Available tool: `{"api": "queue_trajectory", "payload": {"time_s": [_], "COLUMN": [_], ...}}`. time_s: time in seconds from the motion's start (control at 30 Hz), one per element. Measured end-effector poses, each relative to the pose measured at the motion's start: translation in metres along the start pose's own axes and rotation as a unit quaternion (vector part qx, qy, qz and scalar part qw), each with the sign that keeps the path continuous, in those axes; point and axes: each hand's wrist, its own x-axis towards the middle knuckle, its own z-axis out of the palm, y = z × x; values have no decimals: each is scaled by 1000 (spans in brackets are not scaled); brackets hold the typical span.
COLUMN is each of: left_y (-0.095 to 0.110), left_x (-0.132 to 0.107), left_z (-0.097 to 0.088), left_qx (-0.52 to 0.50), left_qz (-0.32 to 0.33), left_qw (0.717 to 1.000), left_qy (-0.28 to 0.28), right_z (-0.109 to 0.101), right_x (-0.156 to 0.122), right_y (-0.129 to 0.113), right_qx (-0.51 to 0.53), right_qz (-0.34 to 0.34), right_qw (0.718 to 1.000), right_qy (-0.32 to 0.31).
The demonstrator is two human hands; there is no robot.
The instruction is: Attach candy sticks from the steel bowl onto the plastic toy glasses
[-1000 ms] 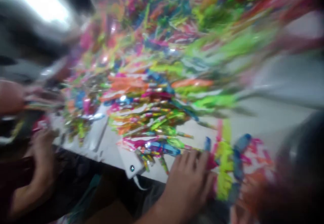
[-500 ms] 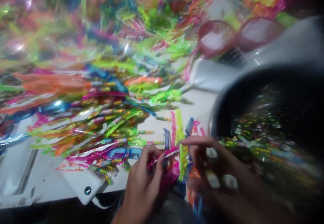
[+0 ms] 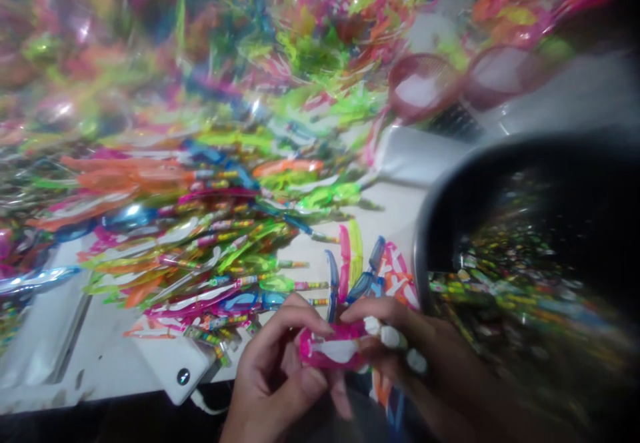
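Note:
A bright pink translucent plastic piece with a white inner part (image 3: pixel 333 349) is held low at the front edge of the table. My left hand (image 3: pixel 283 363) grips its left end between thumb and fingers. My right hand (image 3: pixel 420 346), with white coverings on several fingertips, pinches the right end and hides part of it. Just beyond the hands lie curved plastic pieces: a blue one (image 3: pixel 331 279), a pink one (image 3: pixel 344 263), a yellow one (image 3: pixel 355 249) and orange ones (image 3: pixel 397 276). More orange and blue pieces hang below my right hand.
A large dark basin (image 3: pixel 423 229) with small colourful bits stands at the right. A heap of bright plastic pieces (image 3: pixel 210 229), many with candy-coloured tubes, covers the left and back. A white device with a cable (image 3: pixel 173 369) lies front left. Red mesh baskets (image 3: pixel 420 86) sit behind.
The pink piece has turned so its broad side with the white part shows. My right hand, earlier with its index finger stretched by the yellow piece, has come down onto the pink one.

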Motion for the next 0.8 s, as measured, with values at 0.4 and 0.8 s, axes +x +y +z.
{"api": "queue_trajectory", "payload": {"time_s": [0.4,0.8], "left_y": [4,11], "left_x": [11,14], "left_z": [2,8], "left_qx": [116,-88], "left_qz": [138,70], "left_qw": [968,913], "left_qy": [172,393], "right_z": [5,-1], "right_x": [-1,-8], "right_y": [1,-9], "right_qx": [-93,-116], "right_qz": [-63,-8], "right_qw": [992,992], "right_qy": [63,49]}}
